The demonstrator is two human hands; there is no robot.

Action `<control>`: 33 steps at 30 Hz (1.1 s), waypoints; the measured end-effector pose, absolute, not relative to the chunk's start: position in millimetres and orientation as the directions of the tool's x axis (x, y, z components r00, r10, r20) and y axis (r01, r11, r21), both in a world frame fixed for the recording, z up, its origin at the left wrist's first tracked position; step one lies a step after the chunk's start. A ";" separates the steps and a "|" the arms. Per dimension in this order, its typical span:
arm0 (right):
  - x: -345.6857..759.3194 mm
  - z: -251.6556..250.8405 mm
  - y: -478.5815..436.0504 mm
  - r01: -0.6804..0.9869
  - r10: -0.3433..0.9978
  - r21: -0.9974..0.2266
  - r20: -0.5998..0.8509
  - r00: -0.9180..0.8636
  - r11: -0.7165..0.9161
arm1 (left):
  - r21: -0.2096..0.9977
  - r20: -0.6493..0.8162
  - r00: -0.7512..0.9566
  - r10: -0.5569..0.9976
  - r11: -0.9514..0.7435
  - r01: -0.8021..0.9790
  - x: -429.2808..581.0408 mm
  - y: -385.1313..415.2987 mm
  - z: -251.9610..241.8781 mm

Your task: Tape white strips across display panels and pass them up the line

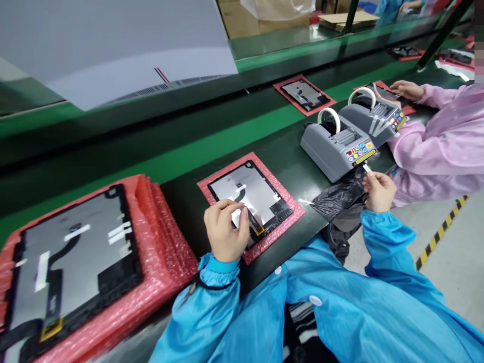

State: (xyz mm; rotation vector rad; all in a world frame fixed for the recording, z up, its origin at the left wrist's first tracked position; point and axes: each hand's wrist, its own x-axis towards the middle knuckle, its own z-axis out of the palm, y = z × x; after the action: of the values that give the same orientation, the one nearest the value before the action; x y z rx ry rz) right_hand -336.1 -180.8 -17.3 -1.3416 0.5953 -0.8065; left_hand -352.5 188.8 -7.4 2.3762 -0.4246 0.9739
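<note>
My left hand (228, 229) hovers over the near edge of a silver and black panel (260, 184), its thumb and forefinger curled close together; whether anything is between them is too small to tell. The panel lies on a pink bubble-wrap sheet (278, 233) and carries a white strip and a dark ribbon cable. Off to the right, my right hand (379, 191) pinches a small white tape piece (366, 167) at the front of a grey tape dispenser (336, 151) with coloured buttons.
At the left, another panel (81, 252) rests on a stack of pink bubble wrap (166, 242). A second dispenser (378, 121) stands behind the first. One more panel (305, 95) lies farther back. A person in pink sleeves (446, 146) works at the right. A black bag (340, 196) hangs at the table edge.
</note>
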 end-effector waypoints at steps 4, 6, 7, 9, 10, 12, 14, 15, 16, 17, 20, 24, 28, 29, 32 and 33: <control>-340.3 -15.9 -184.2 0.209 -0.764 -0.976 0.089 0.639 0.061 | 0.350 0.714 0.693 -0.104 -0.804 -0.482 -349.4 186.0 -9.5; -337.2 -12.6 -184.5 0.214 -0.753 -0.975 0.093 0.651 0.065 | 0.345 0.716 0.688 -0.115 -0.799 -0.493 -348.2 183.0 -10.0; -335.0 -10.8 -184.5 0.208 -0.751 -0.976 0.088 0.654 0.066 | 0.339 0.722 0.681 -0.122 -0.796 -0.502 -347.9 181.7 -10.0; -330.5 -7.3 -184.3 0.188 -0.750 -0.980 0.072 0.658 0.071 | 0.325 0.733 0.666 -0.134 -0.792 -0.517 -347.5 180.1 -10.0; -328.5 -6.0 -184.2 0.179 -0.749 -0.981 0.065 0.660 0.073 | 0.321 0.736 0.662 -0.138 -0.791 -0.522 -347.5 179.8 -9.9; -324.9 -4.8 -184.1 0.174 -0.749 -0.983 0.065 0.660 0.068 | 0.317 0.738 0.660 -0.140 -0.792 -0.522 -347.7 179.8 -9.9; -321.2 -6.4 -184.6 0.184 -0.751 -0.981 0.082 0.655 0.053 | 0.319 0.733 0.666 -0.138 -0.795 -0.516 -347.9 180.0 -10.2; -319.1 -8.4 -185.2 0.190 -0.752 -0.981 0.093 0.652 0.043 | 0.322 0.730 0.670 -0.136 -0.796 -0.512 -348.0 179.7 -10.3; -317.0 -11.1 -186.1 0.194 -0.753 -0.980 0.104 0.650 0.032 | 0.325 0.727 0.674 -0.134 -0.797 -0.509 -348.0 179.2 -10.5; -315.1 -14.1 -187.2 0.196 -0.751 -0.980 0.114 0.650 0.021 | 0.330 0.723 0.678 -0.132 -0.796 -0.507 -348.0 178.4 -10.4; -315.1 -20.3 -191.0 0.205 -0.752 -0.978 0.166 0.638 -0.042 | 0.363 0.701 0.702 -0.130 -0.781 -0.508 -347.6 173.5 -8.1; -338.7 -5.5 -184.7 0.261 -0.711 -0.930 0.368 0.599 -0.261 | 0.488 0.611 0.778 -0.146 -0.704 -0.516 -345.8 159.2 3.5; -365.8 30.4 -149.9 0.286 -0.389 -0.929 0.360 0.848 -0.234 | 0.658 0.492 0.828 -0.271 -0.507 -0.557 -340.5 132.8 23.5; -367.9 38.5 -138.2 0.290 -0.286 -0.933 0.342 0.895 -0.211 | 0.692 0.470 0.828 -0.306 -0.454 -0.561 -338.5 126.0 28.1; -362.5 54.0 -103.8 0.275 0.003 -0.948 0.278 0.961 -0.159 | 0.744 0.457 0.814 -0.359 -0.348 -0.570 -332.3 113.9 36.3; -358.3 56.1 -93.6 0.261 0.081 -0.955 0.251 0.965 -0.144 | 0.753 0.458 0.813 -0.360 -0.329 -0.570 -331.1 113.8 37.2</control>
State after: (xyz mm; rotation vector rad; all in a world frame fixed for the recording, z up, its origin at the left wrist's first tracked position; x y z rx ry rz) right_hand -358.3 -93.6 56.1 -1.7152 -0.2578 -0.1590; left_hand -331.1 113.8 37.2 1.9524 -0.6949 0.2519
